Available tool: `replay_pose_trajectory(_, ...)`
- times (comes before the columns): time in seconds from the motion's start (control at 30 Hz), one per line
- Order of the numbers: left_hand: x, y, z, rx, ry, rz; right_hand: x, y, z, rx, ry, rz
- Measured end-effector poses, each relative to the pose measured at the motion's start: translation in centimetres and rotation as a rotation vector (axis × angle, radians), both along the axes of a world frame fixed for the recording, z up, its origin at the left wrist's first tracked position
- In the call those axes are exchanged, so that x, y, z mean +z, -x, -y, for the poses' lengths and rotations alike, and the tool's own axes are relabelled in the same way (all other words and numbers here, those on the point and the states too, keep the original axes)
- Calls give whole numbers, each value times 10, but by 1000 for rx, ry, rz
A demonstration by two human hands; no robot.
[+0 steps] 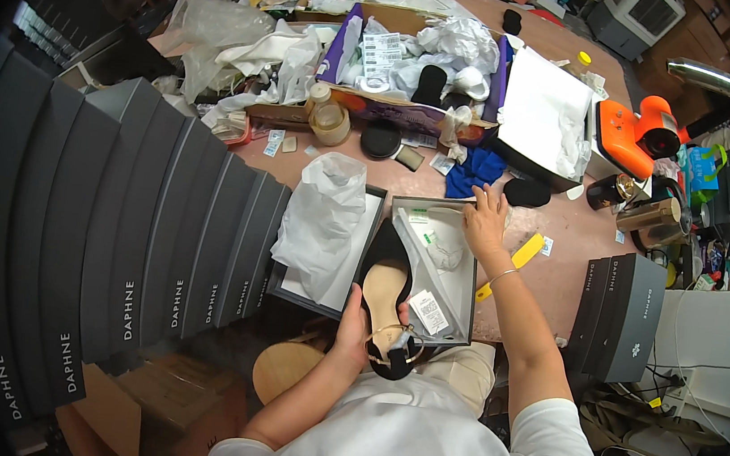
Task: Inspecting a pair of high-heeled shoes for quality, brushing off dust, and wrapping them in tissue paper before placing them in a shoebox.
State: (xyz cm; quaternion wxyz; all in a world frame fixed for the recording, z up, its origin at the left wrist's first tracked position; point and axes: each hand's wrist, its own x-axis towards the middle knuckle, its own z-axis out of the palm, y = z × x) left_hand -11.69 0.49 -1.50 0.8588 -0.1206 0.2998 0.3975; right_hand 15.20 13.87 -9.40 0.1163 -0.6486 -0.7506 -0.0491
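Shoe point(387, 285) — black upper, beige insole, tapered toe, thin strap at the heel end with a pale wrap on it. Held in left hand point(354, 324), insole facing up, toe pointing away from the body, partly over the box's left side. Box point(472, 308) — grey, uncovered, pale inside. Right hand point(485, 220) at its far right corner; contact unclear.

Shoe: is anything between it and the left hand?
Nothing visible: the left hand touches the shoe directly at its side. Underneath is hidden, so I can't tell there.
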Motion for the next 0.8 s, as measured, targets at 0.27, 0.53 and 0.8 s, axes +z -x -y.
replay_pose_trajectory(0.27, 15, 8, -4, 58, -118, -229, 60, 22, 35, 0, 105, -290)
replay_pose_trajectory(0.53, 27, -21, 10, 76, -296, -492, 117, 120, 127, 386, 289, -524)
replay_pose_trajectory(0.8, 26, -1, 29, -13, -205, -446, 117, 123, 126, 530, 505, -538)
